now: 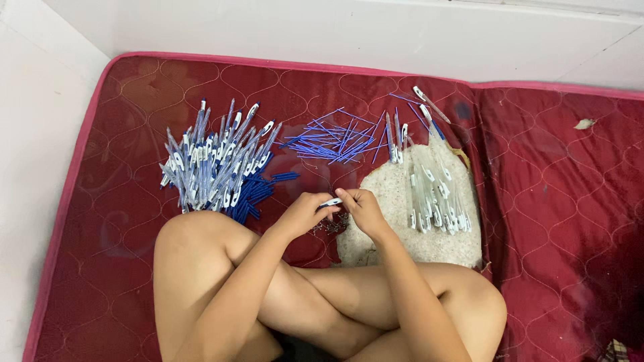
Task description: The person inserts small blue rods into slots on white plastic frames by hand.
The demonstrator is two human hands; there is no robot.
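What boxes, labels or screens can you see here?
None: no box, label, sign or screen shows.
Only loose pen parts lie on the red mat: a pen pile, blue refills, clear barrels on a pale cloth.

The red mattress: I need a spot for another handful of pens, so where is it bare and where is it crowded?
The red mattress is bare right of the pale cloth, and along its left edge beside the finished pen heap. Crowded: the strip ahead of both hands, left hand and right hand, with loose blue refills and clear barrels.
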